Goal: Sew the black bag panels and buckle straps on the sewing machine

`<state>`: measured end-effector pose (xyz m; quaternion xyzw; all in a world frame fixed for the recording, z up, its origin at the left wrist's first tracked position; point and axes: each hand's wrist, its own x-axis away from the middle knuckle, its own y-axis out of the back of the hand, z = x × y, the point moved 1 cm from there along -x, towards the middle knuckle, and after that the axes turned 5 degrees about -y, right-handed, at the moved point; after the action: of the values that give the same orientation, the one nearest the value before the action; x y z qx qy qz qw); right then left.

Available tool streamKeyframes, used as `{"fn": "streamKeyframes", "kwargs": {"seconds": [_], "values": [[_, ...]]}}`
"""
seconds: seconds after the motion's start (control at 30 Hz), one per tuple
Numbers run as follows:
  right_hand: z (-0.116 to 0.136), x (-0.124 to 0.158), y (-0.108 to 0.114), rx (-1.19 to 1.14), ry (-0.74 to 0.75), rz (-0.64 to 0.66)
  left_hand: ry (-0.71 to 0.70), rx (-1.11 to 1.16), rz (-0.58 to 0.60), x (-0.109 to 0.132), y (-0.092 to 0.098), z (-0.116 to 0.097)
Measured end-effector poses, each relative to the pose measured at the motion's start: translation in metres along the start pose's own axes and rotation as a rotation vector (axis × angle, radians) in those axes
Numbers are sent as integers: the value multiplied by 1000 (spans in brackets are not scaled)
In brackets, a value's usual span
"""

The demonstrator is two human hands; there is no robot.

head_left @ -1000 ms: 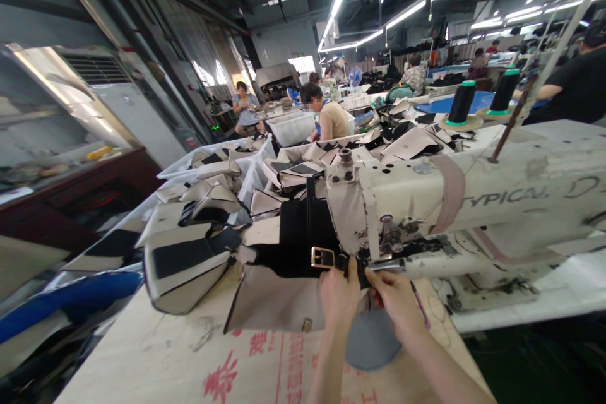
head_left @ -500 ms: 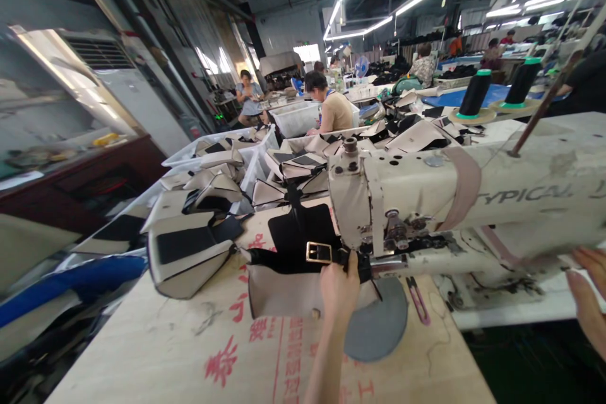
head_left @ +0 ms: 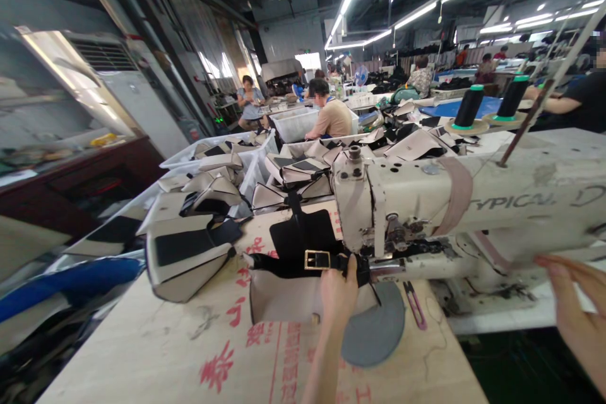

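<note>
My left hand [head_left: 339, 293] is closed on a half-made beige and black bag [head_left: 286, 297], gripping it beside a black strap with a gold buckle [head_left: 317, 259]. The bag's edge sits at the end of the sewing machine's narrow arm [head_left: 391, 268], below the machine head [head_left: 353, 202]; the needle is hard to make out. My right hand [head_left: 575, 297] is apart from the bag, near the machine's base at the right. Its fingers are stretched out and hold nothing. Thread snips [head_left: 415, 306] with a pinkish handle lie on the wooden board [head_left: 255, 360].
A grey round disc [head_left: 374, 331] lies by my left wrist. Another beige bag [head_left: 189, 259] rests on the board's left side. White bins [head_left: 258, 170] of bag pieces stand behind. Two black thread cones [head_left: 468, 107] top the machine. A co-worker [head_left: 329, 110] sits beyond the bins.
My right hand has moved left and further into view, along the machine's base. My left hand keeps its hold on the bag, which has hardly moved. The view has shifted slightly.
</note>
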<state>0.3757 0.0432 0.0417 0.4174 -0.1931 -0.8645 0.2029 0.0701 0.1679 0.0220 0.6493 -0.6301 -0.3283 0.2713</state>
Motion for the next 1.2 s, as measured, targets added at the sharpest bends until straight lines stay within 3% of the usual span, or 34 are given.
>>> {"fn": "streamKeyframes", "kwargs": {"seconds": [0.03,0.07,0.13,0.23,0.33,0.53,0.7,1.07,1.2], "values": [[18,12,-11,-101,-5,80,-7,3,-5,0,0,0],[38,25,-26,-229,-51,246,-17,4,-11,0,-1,0],[80,54,-61,-430,-182,691,-41,-1,-16,0,-1,1],[127,83,-106,-680,-413,962,-50,4,-15,0,-2,2],[143,95,-128,-927,-654,1106,-37,23,2,-1,-3,3],[140,106,-133,-1065,-875,1039,-12,92,-9,-3,-9,8],[148,107,-135,-1088,-965,946,8,77,28,-8,-15,14],[161,108,-148,-1056,-1017,802,-9,-35,75,-27,-9,9],[158,106,-135,-1029,-966,830,-23,-58,92,-29,-8,9]]}}
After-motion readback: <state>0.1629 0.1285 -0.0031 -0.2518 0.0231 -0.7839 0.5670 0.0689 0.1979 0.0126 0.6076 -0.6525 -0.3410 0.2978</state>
